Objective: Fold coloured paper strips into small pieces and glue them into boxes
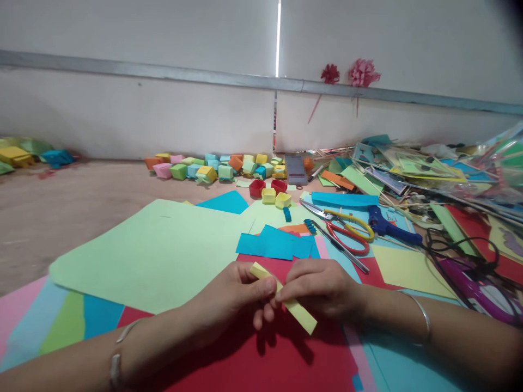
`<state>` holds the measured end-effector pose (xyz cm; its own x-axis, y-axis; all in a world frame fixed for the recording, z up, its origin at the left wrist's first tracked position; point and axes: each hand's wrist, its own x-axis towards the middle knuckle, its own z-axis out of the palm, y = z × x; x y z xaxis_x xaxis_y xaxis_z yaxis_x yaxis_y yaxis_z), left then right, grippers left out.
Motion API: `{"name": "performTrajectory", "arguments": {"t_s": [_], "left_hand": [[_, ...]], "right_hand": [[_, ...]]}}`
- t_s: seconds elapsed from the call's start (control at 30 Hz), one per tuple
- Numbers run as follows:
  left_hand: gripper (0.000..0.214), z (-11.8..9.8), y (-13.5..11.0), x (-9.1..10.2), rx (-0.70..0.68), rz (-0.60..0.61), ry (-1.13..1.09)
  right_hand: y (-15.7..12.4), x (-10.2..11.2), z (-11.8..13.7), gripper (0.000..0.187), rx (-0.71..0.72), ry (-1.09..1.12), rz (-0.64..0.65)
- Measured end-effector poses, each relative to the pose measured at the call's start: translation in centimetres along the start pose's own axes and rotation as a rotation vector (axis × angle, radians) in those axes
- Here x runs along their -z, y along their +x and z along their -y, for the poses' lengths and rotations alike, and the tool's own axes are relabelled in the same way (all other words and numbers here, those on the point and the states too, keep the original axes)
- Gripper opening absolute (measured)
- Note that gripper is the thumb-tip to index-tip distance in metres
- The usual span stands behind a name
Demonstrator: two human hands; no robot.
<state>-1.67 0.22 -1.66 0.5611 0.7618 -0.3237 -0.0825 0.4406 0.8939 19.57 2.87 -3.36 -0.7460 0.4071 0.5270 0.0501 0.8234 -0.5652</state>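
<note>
A narrow yellow paper strip (301, 317) slants between my two hands above a sheet of red paper (245, 359). My left hand (241, 291) pinches it with the thumb on top, near its upper end. From the other side, my right hand (318, 286) grips the strip's middle between thumb and fingers. The lower end sticks out free toward me. Just beyond the hands lie blue paper pieces (273, 243). Two small yellow paper boxes (283, 200) stand farther back, beside two red paper boxes (257, 188).
Scissors (347, 226) with red and yellow handles, a pen (347, 251) and a blue glue gun (392, 226) lie at right. A large green sheet (163, 250) spreads at left. Several folded paper boxes (206, 174) line the wall. Cards and sticks pile up at far right.
</note>
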Motion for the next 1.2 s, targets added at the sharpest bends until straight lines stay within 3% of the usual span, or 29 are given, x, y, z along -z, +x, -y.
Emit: {"name": "performTrajectory", "arguments": {"t_s": [0.13, 0.27, 0.43, 0.63, 0.97, 1.2], "left_hand": [[0.038, -0.1, -0.1, 0.1, -0.018, -0.090, 0.065], [0.027, -0.6, 0.0, 0.0, -0.021, -0.208, 0.182], [0.025, -0.9, 0.2, -0.4, 0.002, -0.215, 0.226], [0.044, 0.0, 0.0, -0.4, -0.086, -0.200, 0.317], [0.033, 0.4, -0.9, -0.7, -0.261, -0.166, 0.676], [0.021, 0.3, -1.4, -1.0, -0.351, -0.177, 0.821]], "right_hand": [[0.2, 0.3, 0.1, 0.033, 0.029, 0.015, -0.042], [0.5, 0.9, 0.3, 0.036, -0.011, 0.011, 0.019], [0.5, 0.9, 0.2, 0.042, -0.060, -0.037, 0.097], [0.0, 0.0, 0.6, 0.041, -0.105, -0.272, 0.033], [0.1, -0.5, 1.7, 0.035, -0.064, -0.571, 0.005], [-0.1, -0.9, 1.9, 0.034, -0.038, -0.620, -0.025]]}}
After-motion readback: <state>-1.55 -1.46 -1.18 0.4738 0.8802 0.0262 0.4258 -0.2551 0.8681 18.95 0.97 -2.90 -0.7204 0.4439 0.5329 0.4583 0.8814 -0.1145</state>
